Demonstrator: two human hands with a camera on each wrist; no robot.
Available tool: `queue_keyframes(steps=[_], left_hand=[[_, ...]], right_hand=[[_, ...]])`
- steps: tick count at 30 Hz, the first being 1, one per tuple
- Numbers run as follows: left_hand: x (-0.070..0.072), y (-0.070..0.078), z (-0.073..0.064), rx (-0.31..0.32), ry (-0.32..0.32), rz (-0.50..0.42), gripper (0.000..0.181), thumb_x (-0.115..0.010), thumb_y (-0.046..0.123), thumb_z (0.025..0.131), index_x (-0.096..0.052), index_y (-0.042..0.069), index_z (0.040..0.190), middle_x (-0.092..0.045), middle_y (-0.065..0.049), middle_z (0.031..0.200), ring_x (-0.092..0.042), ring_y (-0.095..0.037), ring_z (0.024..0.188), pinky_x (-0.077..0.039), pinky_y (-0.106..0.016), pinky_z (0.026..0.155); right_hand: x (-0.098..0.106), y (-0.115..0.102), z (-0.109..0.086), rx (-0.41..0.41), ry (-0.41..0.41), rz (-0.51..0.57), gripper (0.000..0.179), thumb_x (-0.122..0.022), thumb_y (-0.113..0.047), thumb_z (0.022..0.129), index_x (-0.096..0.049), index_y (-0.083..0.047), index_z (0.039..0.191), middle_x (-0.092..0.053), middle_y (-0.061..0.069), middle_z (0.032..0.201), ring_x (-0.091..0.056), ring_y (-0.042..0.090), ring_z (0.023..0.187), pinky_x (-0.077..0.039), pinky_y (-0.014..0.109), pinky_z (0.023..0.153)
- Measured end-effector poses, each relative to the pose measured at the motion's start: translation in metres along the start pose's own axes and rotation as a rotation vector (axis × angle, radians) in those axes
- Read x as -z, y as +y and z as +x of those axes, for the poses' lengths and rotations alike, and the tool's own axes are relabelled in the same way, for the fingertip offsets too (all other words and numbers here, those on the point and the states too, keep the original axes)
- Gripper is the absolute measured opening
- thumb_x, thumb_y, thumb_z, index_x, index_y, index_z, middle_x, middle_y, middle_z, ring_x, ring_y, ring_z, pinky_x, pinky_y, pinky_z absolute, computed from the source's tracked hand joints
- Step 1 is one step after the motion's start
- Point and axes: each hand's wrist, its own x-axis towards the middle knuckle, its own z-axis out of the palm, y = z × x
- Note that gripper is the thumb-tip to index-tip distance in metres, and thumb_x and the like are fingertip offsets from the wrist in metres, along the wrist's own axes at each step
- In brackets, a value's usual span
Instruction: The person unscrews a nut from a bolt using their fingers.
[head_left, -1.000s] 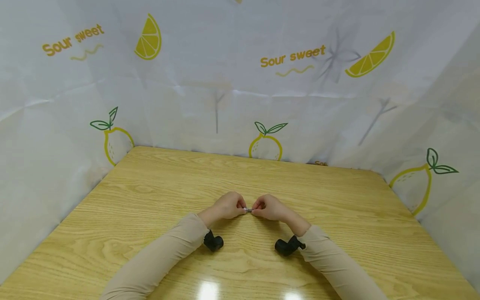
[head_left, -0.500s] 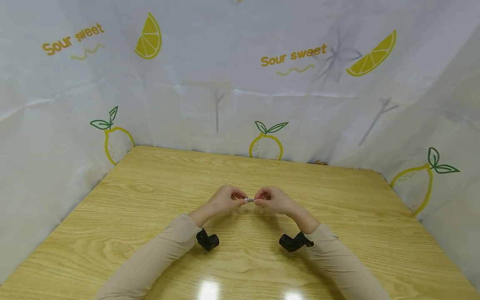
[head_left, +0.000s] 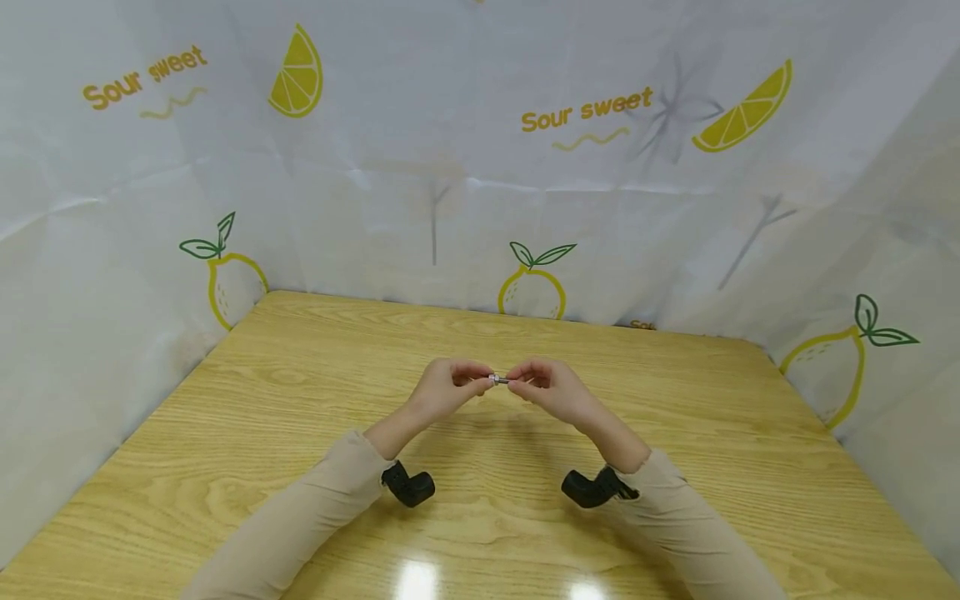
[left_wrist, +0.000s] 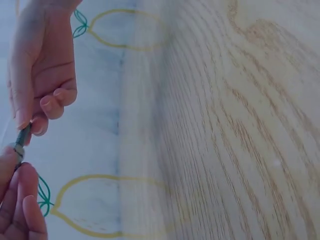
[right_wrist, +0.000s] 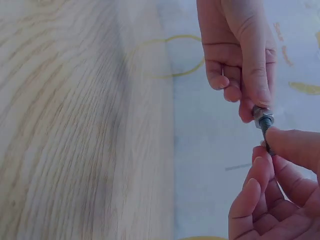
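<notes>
A small silver bolt is held level between both hands, above the wooden table in the head view. My left hand pinches its thick end with thumb and fingers. In the right wrist view a hex-shaped metal piece, likely a nut, shows beside the left fingertips; whether the bolt's head lies behind it is hidden. My right hand pinches the far end of the threaded shank between thumb and forefinger. Bare thread is visible between the two hands in the left wrist view.
The wooden table spreads beneath both arms. A white curtain with lemon prints hangs along its back and sides. Black wrist-camera mounts sit at both cuffs.
Both hands have moved up and away from the body with the bolt, rising off the table. Each still pinches its own end, and the wrists have spread slightly apart.
</notes>
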Motion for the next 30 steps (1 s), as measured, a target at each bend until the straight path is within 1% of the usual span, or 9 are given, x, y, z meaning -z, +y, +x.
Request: queue_keyframes(steps=[4,7,11,15,17,19,21,25,30], left_hand=[[-0.001,0.004,-0.004,-0.051,0.044,0.005,0.02,-0.064,0.018,0.089,-0.07,0.007,0.105,-0.071,-0.015,0.099,-0.066,-0.034,0.092,-0.053,-0.025,0.07],[-0.002,0.005,-0.006,-0.089,0.066,-0.008,0.019,-0.064,0.018,0.089,-0.07,0.007,0.104,-0.071,-0.012,0.099,-0.066,-0.033,0.091,-0.055,-0.027,0.071],[-0.003,0.006,-0.008,-0.151,0.081,-0.025,0.02,-0.064,0.018,0.089,-0.07,0.005,0.104,-0.071,-0.014,0.099,-0.067,-0.033,0.088,-0.056,-0.034,0.074],[-0.005,0.007,-0.011,-0.186,0.09,-0.033,0.021,-0.064,0.017,0.089,-0.07,0.004,0.103,-0.071,-0.015,0.098,-0.067,-0.031,0.086,-0.055,-0.026,0.071],[-0.005,0.008,-0.012,-0.192,0.091,-0.036,0.021,-0.064,0.018,0.089,-0.07,0.004,0.103,-0.071,-0.015,0.098,-0.067,-0.029,0.085,-0.053,-0.021,0.069],[-0.005,0.009,-0.013,-0.192,0.09,-0.042,0.021,-0.064,0.017,0.089,-0.07,0.004,0.103,-0.07,-0.015,0.098,-0.067,-0.029,0.085,-0.053,-0.019,0.068],[-0.006,0.009,-0.014,-0.194,0.088,-0.045,0.021,-0.064,0.017,0.089,-0.07,0.003,0.103,-0.07,-0.016,0.098,-0.067,-0.028,0.085,-0.054,-0.022,0.069],[-0.006,0.01,-0.015,-0.184,0.081,-0.057,0.02,-0.064,0.015,0.089,-0.07,0.003,0.103,-0.07,-0.016,0.098,-0.067,-0.028,0.085,-0.056,-0.033,0.073],[-0.005,0.011,-0.017,-0.185,0.08,-0.058,0.02,-0.064,0.015,0.089,-0.07,0.002,0.103,-0.07,-0.017,0.097,-0.068,-0.026,0.083,-0.056,-0.032,0.072]], right_hand=[[-0.001,-0.007,-0.003,-0.023,0.012,0.031,0.028,-0.056,-0.023,0.094,-0.061,-0.001,0.112,-0.063,0.019,0.104,-0.061,0.03,0.09,-0.051,0.047,0.083],[-0.003,-0.012,-0.004,-0.031,0.015,0.058,0.032,-0.056,-0.027,0.095,-0.061,-0.001,0.114,-0.063,0.019,0.107,-0.06,0.024,0.089,-0.05,0.047,0.084],[-0.006,-0.016,-0.004,-0.021,0.022,0.078,0.033,-0.055,-0.028,0.095,-0.062,-0.001,0.113,-0.064,0.016,0.103,-0.06,0.021,0.086,-0.05,0.046,0.083],[-0.007,-0.017,-0.005,-0.008,0.031,0.076,0.031,-0.054,-0.026,0.096,-0.063,0.0,0.11,-0.065,0.015,0.1,-0.06,0.022,0.084,-0.05,0.045,0.081],[-0.008,-0.018,-0.005,-0.009,0.04,0.077,0.03,-0.055,-0.025,0.095,-0.063,0.0,0.109,-0.065,0.015,0.099,-0.06,0.024,0.085,-0.05,0.045,0.082],[-0.008,-0.019,-0.006,-0.006,0.045,0.069,0.029,-0.055,-0.025,0.095,-0.063,0.0,0.108,-0.065,0.015,0.098,-0.061,0.022,0.085,-0.05,0.045,0.082],[-0.009,-0.02,-0.007,-0.004,0.054,0.064,0.028,-0.056,-0.024,0.095,-0.064,0.0,0.107,-0.065,0.015,0.096,-0.06,0.02,0.083,-0.05,0.045,0.082],[-0.01,-0.022,-0.009,0.02,0.072,0.039,0.026,-0.057,-0.023,0.094,-0.064,0.0,0.106,-0.066,0.015,0.096,-0.061,0.015,0.081,-0.051,0.046,0.081],[-0.012,-0.022,-0.011,0.056,0.094,0.019,0.024,-0.058,-0.021,0.093,-0.065,-0.001,0.104,-0.067,0.016,0.096,-0.063,0.02,0.084,-0.052,0.046,0.08]])
